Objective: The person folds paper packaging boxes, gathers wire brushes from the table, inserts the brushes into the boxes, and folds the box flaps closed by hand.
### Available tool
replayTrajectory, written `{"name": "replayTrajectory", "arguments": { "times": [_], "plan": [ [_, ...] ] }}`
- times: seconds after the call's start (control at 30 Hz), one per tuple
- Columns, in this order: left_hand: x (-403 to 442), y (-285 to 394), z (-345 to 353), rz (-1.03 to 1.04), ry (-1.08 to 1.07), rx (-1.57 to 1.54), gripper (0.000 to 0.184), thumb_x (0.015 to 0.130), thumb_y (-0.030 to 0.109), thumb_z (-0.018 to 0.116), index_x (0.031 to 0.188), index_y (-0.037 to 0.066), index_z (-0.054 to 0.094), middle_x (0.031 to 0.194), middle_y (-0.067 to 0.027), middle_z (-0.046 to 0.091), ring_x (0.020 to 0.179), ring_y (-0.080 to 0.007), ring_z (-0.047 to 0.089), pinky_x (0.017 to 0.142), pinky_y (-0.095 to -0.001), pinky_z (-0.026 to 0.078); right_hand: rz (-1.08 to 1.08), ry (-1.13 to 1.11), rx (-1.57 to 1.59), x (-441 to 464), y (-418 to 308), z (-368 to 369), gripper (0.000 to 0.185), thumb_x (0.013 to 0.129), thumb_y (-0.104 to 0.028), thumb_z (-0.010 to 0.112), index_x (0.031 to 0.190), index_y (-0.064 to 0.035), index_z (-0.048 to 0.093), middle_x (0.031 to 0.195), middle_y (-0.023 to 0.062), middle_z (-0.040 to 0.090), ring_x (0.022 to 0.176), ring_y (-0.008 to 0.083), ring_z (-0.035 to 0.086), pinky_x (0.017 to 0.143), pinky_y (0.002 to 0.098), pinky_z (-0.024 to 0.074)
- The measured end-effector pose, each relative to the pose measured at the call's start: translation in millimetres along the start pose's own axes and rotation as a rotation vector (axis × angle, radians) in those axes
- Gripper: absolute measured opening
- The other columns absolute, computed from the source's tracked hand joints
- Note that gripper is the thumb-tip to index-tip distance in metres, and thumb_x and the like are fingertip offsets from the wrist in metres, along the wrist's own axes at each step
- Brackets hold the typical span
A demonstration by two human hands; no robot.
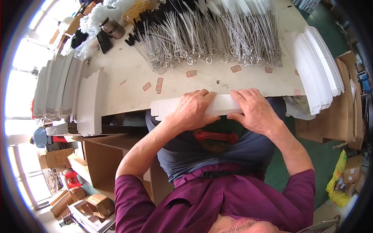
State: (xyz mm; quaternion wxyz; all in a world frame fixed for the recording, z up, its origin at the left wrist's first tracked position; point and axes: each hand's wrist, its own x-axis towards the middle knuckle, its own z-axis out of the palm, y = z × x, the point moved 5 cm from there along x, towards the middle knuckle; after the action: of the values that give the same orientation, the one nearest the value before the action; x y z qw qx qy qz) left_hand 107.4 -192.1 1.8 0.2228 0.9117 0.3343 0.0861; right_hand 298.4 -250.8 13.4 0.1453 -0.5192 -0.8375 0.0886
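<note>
"Gripping what?"
"White card piece (225, 104), between fingers and thumbs of left hand (193, 110) and right hand (256, 112)."
"Lying how?"
"Lengthwise from hand to hand, touching both, jutting out beyond the left."

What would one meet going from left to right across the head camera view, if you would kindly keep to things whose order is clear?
Left stack of white card, metal flask, left hand, right hand, right stack of white card.
</note>
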Motion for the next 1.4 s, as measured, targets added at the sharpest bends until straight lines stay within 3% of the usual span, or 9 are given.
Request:
{"name": "replayTrajectory", "arguments": {
  "times": [0.2,0.6,0.8,0.97,1.1,1.13,1.23,1.3,1.4],
  "plan": [
    [4.1,2.7,2.1,0.023,0.071,0.026,0.064,0.074,0.032,0.088,0.124,0.0,0.064,0.113,-0.0192,0.069,0.104,-0.0396,0.069,0.09,-0.0474,0.056,-0.098,0.047,-0.005,3.4,0.4,16.2,0.06,0.089,-0.034,0.076,0.131,0.0044,0.058,0.123,0.0184,0.065,0.113,0.033,0.062,0.102,0.0427,0.0491],
    [1.6,-22.5,-20.3,-0.017,0.083,0.136,0.068,0.081,0.031,0.083,0.135,-0.003,0.058,0.129,-0.0199,0.063,0.122,-0.0396,0.06,0.104,-0.0473,0.048,-0.082,0.159,-0.106,6.9,22.5,9.4,0.055,0.086,-0.026,0.078,0.131,0.0015,0.062,0.12,0.0167,0.066,0.109,0.0339,0.064,0.099,0.0438,0.0523],
    [17.3,-39.0,-9.4,-0.016,0.219,0.086,0.059,0.081,0.024,0.083,0.129,-0.003,0.062,0.125,-0.0207,0.067,0.122,-0.0413,0.061,0.102,-0.0476,0.05,-0.057,0.224,-0.084,24.6,39.8,21.8,0.05,0.085,-0.016,0.078,0.13,0.0002,0.063,0.123,0.0154,0.065,0.113,0.0345,0.062,0.1,0.0445,0.0509],
    [15.0,-42.1,2.2,-0.023,0.307,0.12,0.056,0.081,0.02,0.082,0.128,-0.003,0.062,0.127,-0.0216,0.066,0.125,-0.0399,0.059,0.102,-0.0467,0.051,-0.066,0.282,-0.039,30.8,39.2,28.9,0.059,0.077,-0.003,0.08,0.134,-0.0013,0.063,0.131,0.0144,0.063,0.119,0.0348,0.059,0.105,0.0448,0.0491],
    [6.6,-37.8,11.0,-0.021,0.334,0.151,0.059,0.08,0.018,0.082,0.13,-0.005,0.06,0.132,-0.0234,0.064,0.128,-0.0402,0.057,0.107,-0.0466,0.048,-0.062,0.233,-0.027,20.6,40.0,38.6,0.059,0.08,-0.009,0.078,0.136,-0.0003,0.062,0.137,0.0167,0.06,0.128,0.0365,0.055,0.11,0.0464,0.0459],
    [3.8,-38.7,14.9,-0.02,0.339,0.148,0.059,0.08,0.018,0.082,0.13,-0.005,0.06,0.132,-0.0234,0.064,0.128,-0.0402,0.057,0.107,-0.0466,0.048,-0.08,0.201,-0.043,18.6,37.9,39.6,0.062,0.083,-0.018,0.078,0.138,0.0017,0.059,0.14,0.019,0.058,0.132,0.0377,0.052,0.114,0.0476,0.0419],
    [-1.9,-33.9,24.4,0.035,0.325,0.243,0.074,0.082,0.032,0.082,0.138,-0.008,0.054,0.143,-0.0269,0.056,0.136,-0.0425,0.05,0.115,-0.051,0.04,-0.058,0.153,-0.07,17.8,24.9,45.4,0.074,0.085,-0.033,0.078,0.143,0.0047,0.052,0.148,0.0225,0.051,0.141,0.0399,0.045,0.122,0.0503,0.0336],
    [-3.2,-22.0,33.7,-0.026,0.223,0.291,0.098,0.081,0.052,0.08,0.148,-0.01,0.045,0.153,-0.0299,0.046,0.145,-0.0433,0.042,0.122,-0.055,0.03,-0.033,0.073,-0.102,23.8,11.7,60.9,0.088,0.085,-0.042,0.078,0.15,0.0065,0.044,0.156,0.0237,0.044,0.148,0.0407,0.037,0.127,0.0518,0.0261],
    [-2.3,-27.2,41.3,-0.042,0.154,0.317,0.115,0.077,0.066,0.077,0.154,-0.009,0.036,0.159,-0.0301,0.039,0.15,-0.0428,0.035,0.125,-0.0563,0.022,-0.055,0.033,-0.141,40.4,-4.4,73.0,0.088,0.087,-0.036,0.077,0.153,0.007,0.037,0.158,0.0228,0.041,0.15,0.0393,0.035,0.128,0.0503,0.0233]
  ]
}}
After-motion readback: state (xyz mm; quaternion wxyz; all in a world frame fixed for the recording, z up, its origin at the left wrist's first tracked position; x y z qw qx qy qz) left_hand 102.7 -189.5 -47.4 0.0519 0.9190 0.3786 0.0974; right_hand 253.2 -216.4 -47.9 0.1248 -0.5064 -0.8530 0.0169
